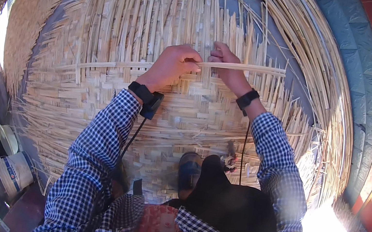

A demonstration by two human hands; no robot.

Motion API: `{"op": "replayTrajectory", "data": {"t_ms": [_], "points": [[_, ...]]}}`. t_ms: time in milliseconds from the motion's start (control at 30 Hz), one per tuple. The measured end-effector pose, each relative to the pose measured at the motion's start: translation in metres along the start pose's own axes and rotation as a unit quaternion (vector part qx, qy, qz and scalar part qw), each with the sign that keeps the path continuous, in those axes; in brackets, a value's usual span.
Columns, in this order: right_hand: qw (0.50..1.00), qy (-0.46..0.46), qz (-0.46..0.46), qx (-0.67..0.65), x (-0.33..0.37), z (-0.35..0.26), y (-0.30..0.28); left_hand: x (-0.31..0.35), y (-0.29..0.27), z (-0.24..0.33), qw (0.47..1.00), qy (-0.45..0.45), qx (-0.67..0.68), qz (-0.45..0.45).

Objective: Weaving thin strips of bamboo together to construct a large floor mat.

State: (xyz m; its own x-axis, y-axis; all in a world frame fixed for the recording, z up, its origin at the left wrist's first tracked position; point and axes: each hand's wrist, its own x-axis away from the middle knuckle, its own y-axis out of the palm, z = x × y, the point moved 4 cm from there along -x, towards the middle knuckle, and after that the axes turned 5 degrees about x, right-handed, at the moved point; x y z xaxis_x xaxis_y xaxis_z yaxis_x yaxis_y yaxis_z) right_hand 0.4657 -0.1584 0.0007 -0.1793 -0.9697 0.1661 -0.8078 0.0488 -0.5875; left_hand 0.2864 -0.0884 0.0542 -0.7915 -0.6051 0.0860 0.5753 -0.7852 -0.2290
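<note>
A large, partly woven reed mat (pixel 187 109) spreads beneath me, its loose upright strips fanning out along the far side. My left hand (pixel 170 67) pinches a long pale reed strip (pixel 260 70) between thumb and fingers. That strip lies crosswise over the uprights, and its free end juts out to the right. Just right of the left hand, my right hand (pixel 232 74) has its fingers curled closed among the upright strips. The crosswise strip passes over it. What those fingers hold, if anything, I cannot make out.
Long loose reeds (pixel 325 65) lie in a curved bundle at the right, beside a blue-grey padded cover (pixel 357 61). A finished-looking mat (pixel 42 3) is at the far left. A white bucket (pixel 14 171) stands at the lower left. My shoe (pixel 188 173) rests on the weave.
</note>
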Motion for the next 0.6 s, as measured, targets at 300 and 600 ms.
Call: {"op": "replayTrajectory", "data": {"t_ms": [300,600], "points": [[0.954,-0.057,0.137,0.261,-0.016,-0.049,0.006,0.013,-0.022,-0.034,0.952,-0.090,0.271,0.110],[0.973,0.147,-0.144,-0.110,-0.065,-0.030,0.012,0.008,-0.021,-0.033,0.924,-0.107,0.349,0.114]]}}
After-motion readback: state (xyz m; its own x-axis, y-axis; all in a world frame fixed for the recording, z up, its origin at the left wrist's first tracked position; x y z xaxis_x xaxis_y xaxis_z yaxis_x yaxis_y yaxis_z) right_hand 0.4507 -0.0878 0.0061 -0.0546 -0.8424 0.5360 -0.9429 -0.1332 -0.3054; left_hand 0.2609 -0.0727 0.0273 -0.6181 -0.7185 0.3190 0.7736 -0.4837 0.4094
